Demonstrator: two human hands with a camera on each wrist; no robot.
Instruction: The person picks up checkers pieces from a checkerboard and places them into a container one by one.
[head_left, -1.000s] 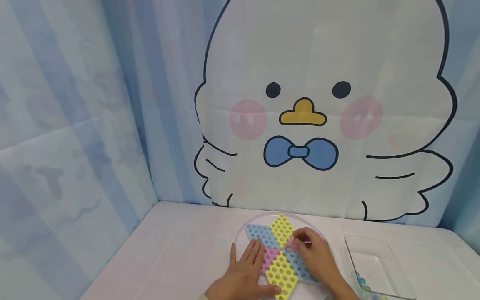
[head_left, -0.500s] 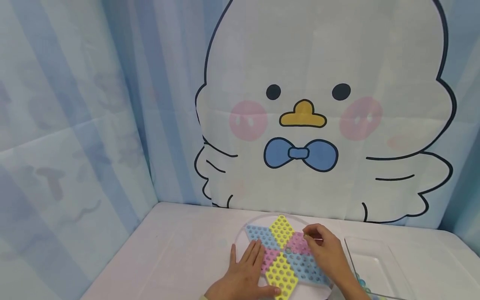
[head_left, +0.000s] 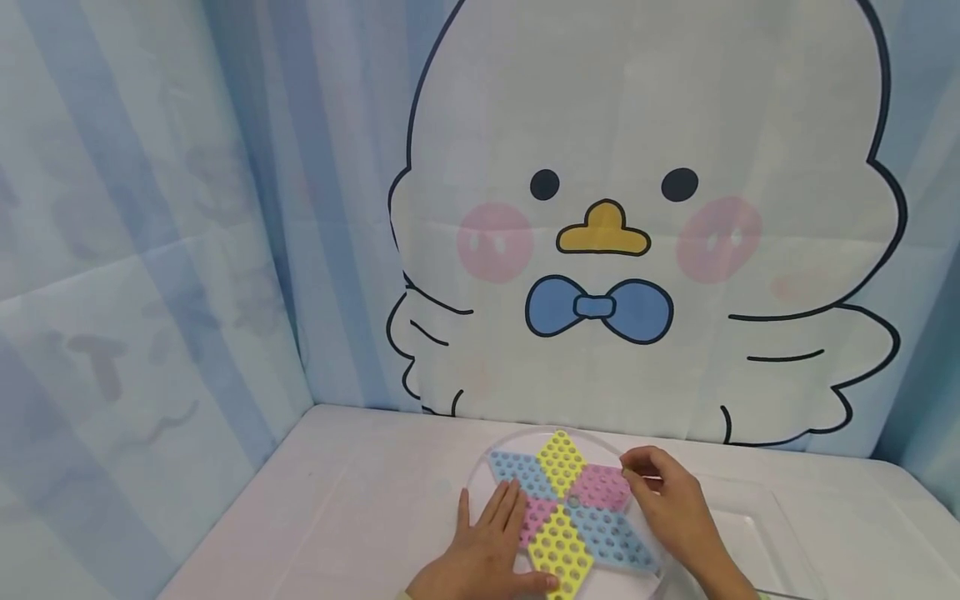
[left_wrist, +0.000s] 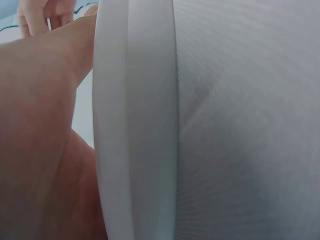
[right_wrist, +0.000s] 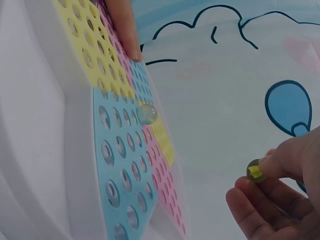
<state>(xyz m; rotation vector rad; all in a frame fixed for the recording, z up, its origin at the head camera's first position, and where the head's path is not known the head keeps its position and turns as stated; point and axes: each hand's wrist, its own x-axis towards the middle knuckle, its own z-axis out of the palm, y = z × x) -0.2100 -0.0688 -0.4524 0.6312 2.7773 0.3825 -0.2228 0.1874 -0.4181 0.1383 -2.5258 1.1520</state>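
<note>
A round Chinese checkers board (head_left: pixel 618 537), with a star of yellow, blue and pink sections full of holes, lies on the table in the head view. My left hand (head_left: pixel 487 542) rests on its left side with fingers spread. Above the board's right edge is my right hand (head_left: pixel 675 508). In the right wrist view, its thumb and fingers pinch a clear marble with a yellow core (right_wrist: pixel 256 170), apart from the board. Another clear marble (right_wrist: pixel 147 114) sits near the star's centre. The left wrist view is mostly filled by a white rim (left_wrist: pixel 135 120).
A clear plastic box (head_left: pixel 750 533) stands right of the board, partly behind my right forearm. The white table (head_left: pixel 337 500) ends at a cloth backdrop (head_left: pixel 600 375) with a cartoon bird, and a striped curtain (head_left: pixel 150 292) hangs at left.
My right hand has moved right from near the star's centre towards the board's right edge, uncovering the pink and blue sections. My left hand stays in place.
</note>
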